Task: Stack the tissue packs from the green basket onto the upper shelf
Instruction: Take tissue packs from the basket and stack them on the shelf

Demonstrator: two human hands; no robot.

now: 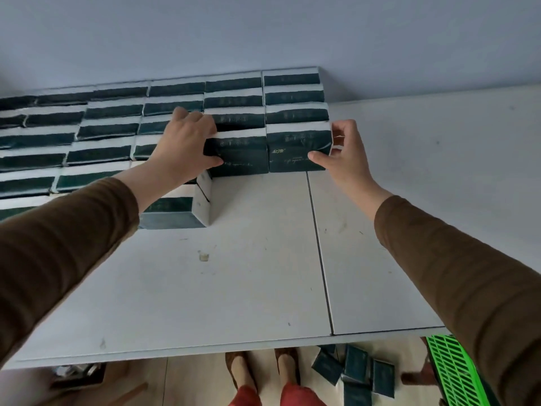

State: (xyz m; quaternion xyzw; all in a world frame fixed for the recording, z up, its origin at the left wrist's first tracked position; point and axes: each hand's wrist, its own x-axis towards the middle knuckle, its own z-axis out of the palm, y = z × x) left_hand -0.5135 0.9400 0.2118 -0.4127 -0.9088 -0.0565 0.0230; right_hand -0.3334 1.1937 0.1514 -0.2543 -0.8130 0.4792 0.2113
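So the person's mid-placement here — two tissue packs side by side at the near edge of the stacked block on the upper shelf [263,273]. The left hand [187,142] is wrapped round the left pack [238,155], fingers over its top and thumb on the front face. The right hand [344,148] pinches the right pack [297,148] at its right end, thumb on the front, fingers curled round the side. Both packs sit on the shelf, touching each other and pressed against the rows behind.

My guess: this is the squaring-up bit, nudging the pair flush before letting go. Next move probably means releasing both without dragging them out of line, then going down for more.

Counting: two packs in hand. The stack behind is roughly five columns wide and several rows deep — left side blurs out, so no exact total from me. One more pack sits nearer on the left, under the left forearm. Down on the floor near the green basket [456,373] there's a loose heap [355,370], about five packs visible — the basket's inside I can't see.
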